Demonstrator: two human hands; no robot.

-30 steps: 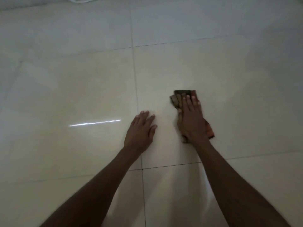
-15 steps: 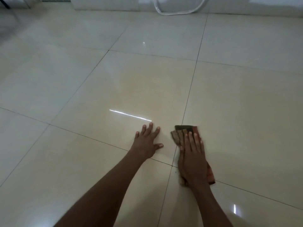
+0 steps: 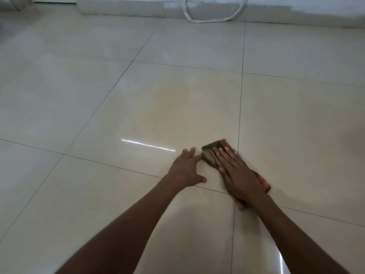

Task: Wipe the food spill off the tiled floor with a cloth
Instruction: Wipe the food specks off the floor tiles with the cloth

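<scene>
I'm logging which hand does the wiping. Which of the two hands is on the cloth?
The right hand: it lies flat, palm down, on the folded cloth. The left hand rests beside it on the bare tiled floor.

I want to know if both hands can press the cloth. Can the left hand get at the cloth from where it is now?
Probably yes. The left hand lies flat on the floor right beside the cloth, its fingertips almost at the cloth's edge. Nothing lies between them; the right hand covers most of the cloth.
</scene>
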